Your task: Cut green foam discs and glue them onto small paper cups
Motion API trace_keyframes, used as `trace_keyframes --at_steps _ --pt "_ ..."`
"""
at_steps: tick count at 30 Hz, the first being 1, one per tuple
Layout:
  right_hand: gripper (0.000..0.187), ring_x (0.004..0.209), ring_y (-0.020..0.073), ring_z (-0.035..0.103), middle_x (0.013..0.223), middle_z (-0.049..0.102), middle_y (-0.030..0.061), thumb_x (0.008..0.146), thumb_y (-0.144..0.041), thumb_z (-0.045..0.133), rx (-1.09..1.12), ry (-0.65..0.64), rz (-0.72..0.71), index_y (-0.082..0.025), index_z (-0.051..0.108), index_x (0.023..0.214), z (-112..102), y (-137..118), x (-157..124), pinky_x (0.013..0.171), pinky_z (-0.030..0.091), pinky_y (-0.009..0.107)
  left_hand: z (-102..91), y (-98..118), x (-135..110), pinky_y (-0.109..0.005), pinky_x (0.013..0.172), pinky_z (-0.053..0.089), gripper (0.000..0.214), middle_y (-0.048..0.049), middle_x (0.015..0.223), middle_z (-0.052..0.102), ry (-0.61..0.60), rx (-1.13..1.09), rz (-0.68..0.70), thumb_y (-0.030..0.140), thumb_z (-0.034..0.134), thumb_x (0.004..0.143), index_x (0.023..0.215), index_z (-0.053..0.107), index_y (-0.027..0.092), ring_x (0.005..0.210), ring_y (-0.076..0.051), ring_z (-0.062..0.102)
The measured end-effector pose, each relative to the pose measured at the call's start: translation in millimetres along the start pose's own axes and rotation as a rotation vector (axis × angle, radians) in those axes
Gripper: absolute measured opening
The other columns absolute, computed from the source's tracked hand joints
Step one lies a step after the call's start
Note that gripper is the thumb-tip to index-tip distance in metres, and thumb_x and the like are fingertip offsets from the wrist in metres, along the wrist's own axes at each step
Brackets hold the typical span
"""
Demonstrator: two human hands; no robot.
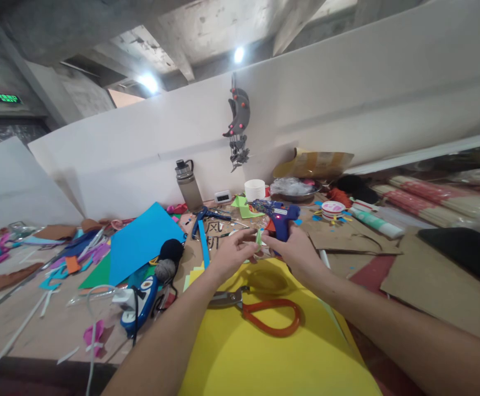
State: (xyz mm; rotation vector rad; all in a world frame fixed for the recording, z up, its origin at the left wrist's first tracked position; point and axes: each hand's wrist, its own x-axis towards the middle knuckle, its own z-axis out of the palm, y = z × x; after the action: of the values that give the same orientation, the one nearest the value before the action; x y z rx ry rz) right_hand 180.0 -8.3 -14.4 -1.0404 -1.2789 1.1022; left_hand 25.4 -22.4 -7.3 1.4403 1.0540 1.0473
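Note:
Over the yellow paper (240, 352), my right hand (300, 253) is closed around the handle of a blue hot glue gun (283, 223) with an orange trigger and a small red light. The gun's nozzle points left and away from me. Just left of it, the fingers of my left hand (235, 250) pinch a small light green paper piece (258, 237); its full shape is partly hidden. Nearer to me, scissors with orange handles (275, 330) lie on the yellow paper, their blades partly covered by my left forearm.
Left are blue card (143, 242), yarn balls (171, 251) and a blue-and-white power strip (143, 302) with cables. Behind stand a bottle (189, 190), paper cups (255, 190) and a bowl (295, 190). Cardboard (417, 286) lies right. A grey moon ornament (240, 113) hangs on the white panel.

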Motion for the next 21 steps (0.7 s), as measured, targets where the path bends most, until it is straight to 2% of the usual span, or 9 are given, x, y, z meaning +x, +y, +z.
trace_keyframes --at_steps 3,6,9,12,15,19,21 --pt "0.024 0.053 0.0115 0.051 0.066 0.059 -0.001 0.066 -0.032 0.069 -0.011 0.006 0.013 -0.017 0.056 0.08 1 1 0 0.048 0.041 0.023 0.5 -2 1 -0.027 0.057 0.049 0.053 -0.0161 0.107 0.063 0.032 0.072 0.002 0.035 0.068 0.073 0.12 0.057 0.011 0.075 -0.018 0.065" --pt "0.033 0.051 0.0111 0.049 0.066 0.058 -0.0021 0.069 -0.04 0.068 0.058 0.008 0.018 -0.017 0.054 0.088 1 1 0 0.047 0.041 0.024 -1.4 -3 3 -0.024 0.052 0.046 0.049 -0.0149 0.104 0.064 0.074 0.086 0.001 0.032 0.066 0.073 0.118 0.059 0.012 0.071 -0.017 0.065" --pt "0.036 0.048 0.0111 0.047 0.061 0.054 -0.0041 0.074 -0.047 0.063 0.074 -0.019 0.003 -0.017 0.053 0.094 -1 0 -2 0.047 0.04 0.025 -7.6 -1 5 -0.022 0.049 0.045 0.04 -0.0122 0.096 0.066 0.171 0.107 0.018 0.029 0.065 0.072 0.109 0.064 0.012 0.065 -0.015 0.064" --pt "0.032 0.049 0.0128 0.047 0.058 0.053 -0.0038 0.077 -0.042 0.061 -0.052 -0.047 -0.047 -0.017 0.056 0.097 -3 -1 -5 0.049 0.04 0.026 -18.1 3 7 -0.02 0.046 0.043 0.034 -0.0079 0.082 0.067 0.314 0.147 0.044 0.022 0.067 0.069 0.101 0.067 0.013 0.059 -0.013 0.061" --pt "0.027 0.057 0.0161 0.053 0.064 0.059 0.0001 0.078 -0.035 0.059 -0.204 -0.093 -0.144 -0.017 0.06 0.097 -4 -1 -8 0.054 0.042 0.028 -30.5 4 10 -0.02 0.044 0.041 0.034 -0.0072 0.079 0.068 0.424 0.129 0.067 0.022 0.068 0.068 0.101 0.067 0.013 0.056 -0.012 0.059" --pt "0.022 0.075 0.0199 0.058 0.085 0.067 0.0055 0.081 -0.032 0.054 -0.316 -0.169 -0.288 -0.018 0.061 0.095 -2 -4 -11 0.068 0.046 0.03 -43.0 -2 13 -0.02 0.043 0.042 0.038 -0.0064 0.076 0.067 0.475 0.154 0.099 0.028 0.066 0.072 0.106 0.065 0.013 0.055 -0.012 0.059" --pt "0.021 0.077 0.0207 0.058 0.088 0.067 0.0064 0.081 -0.031 0.051 -0.379 -0.17 -0.329 -0.018 0.061 0.094 -2 -4 -12 0.07 0.046 0.031 -45.8 -5 15 -0.02 0.044 0.044 0.039 -0.0066 0.079 0.067 0.483 0.176 0.12 0.029 0.065 0.073 0.108 0.064 0.013 0.058 -0.013 0.06"
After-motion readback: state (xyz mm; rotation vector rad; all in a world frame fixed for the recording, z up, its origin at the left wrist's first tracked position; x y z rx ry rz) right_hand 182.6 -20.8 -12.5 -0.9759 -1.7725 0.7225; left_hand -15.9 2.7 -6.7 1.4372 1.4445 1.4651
